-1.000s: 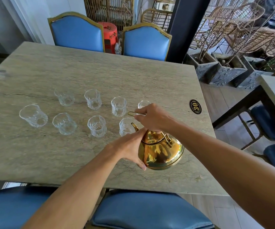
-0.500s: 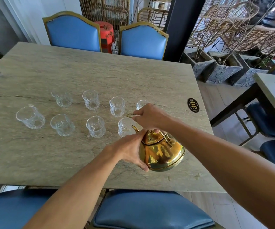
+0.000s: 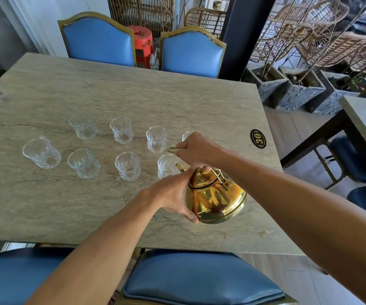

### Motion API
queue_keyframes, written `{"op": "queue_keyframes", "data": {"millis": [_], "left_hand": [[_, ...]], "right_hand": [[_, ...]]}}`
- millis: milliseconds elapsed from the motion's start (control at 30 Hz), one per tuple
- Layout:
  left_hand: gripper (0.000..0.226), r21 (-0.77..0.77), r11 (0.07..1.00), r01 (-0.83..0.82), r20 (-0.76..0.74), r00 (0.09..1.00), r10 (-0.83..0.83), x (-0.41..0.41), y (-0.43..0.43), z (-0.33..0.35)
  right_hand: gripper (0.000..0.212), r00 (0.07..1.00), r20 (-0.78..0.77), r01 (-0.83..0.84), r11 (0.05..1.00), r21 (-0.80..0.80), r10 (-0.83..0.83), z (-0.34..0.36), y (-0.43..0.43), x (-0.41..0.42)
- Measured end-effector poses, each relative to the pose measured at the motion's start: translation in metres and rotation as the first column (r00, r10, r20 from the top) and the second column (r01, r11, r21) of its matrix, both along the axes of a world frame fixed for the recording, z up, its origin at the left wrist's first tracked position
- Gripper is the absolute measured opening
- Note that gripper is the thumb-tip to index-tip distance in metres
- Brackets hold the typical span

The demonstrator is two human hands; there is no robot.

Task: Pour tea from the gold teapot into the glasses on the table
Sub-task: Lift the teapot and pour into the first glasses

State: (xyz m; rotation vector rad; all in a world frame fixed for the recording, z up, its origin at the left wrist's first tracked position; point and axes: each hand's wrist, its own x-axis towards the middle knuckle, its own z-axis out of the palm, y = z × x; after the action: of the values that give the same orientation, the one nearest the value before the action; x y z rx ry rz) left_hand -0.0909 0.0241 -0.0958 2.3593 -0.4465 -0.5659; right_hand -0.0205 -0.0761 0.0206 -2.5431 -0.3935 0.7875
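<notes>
**A:** Where is the teapot [image 3: 218, 201]?

**B:** Near the front of the desk [image 3: 67, 205], right of centre. It is tipped so the spout [image 3: 180, 167] sits by the rim of the end glass [image 3: 166, 167] in the near row. I can't tell whether its base is resting on the desk or just clear of it.

**A:** And the hands?

**B:** The right hand [image 3: 196, 150] has its fingers curled tight round the wire handle [image 3: 172, 150]. The left hand [image 3: 173, 194] cups the teapot's side, with its fingers curved against the metal and one up by the lid.

**A:** Any tea out?

**B:** All the glasses [image 3: 128, 166] look empty, so I'd judge the first pour is only starting.

**A:** What could go wrong?

**B:** Mostly aim. The spout is short and low, so a slow tilt could send tea dribbling down the teapot and onto the desk rather than into the glass. A fast tilt could overshoot such a small glass. The glasses look light, so a knock from the spout could tip one. The right wrist also hangs over a half-hidden far-row glass [image 3: 187, 135], and dropping that wrist could clip it. If the tea is hot, the bare palm on the metal might flinch and jerk the stream. The lid may also slide if that finger comes off.
</notes>
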Motion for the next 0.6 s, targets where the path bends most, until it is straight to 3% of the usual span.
{"op": "queue_keyframes", "data": {"millis": [600], "left_hand": [[0.148,0.022,1.0,-0.014,-0.026,1.0,0.015,-0.0077,-0.005,0.0093]], "right_hand": [[0.032,0.998,0.025,-0.05,0.994,-0.092,0.053,-0.0074,0.0037,0.0041]]}}
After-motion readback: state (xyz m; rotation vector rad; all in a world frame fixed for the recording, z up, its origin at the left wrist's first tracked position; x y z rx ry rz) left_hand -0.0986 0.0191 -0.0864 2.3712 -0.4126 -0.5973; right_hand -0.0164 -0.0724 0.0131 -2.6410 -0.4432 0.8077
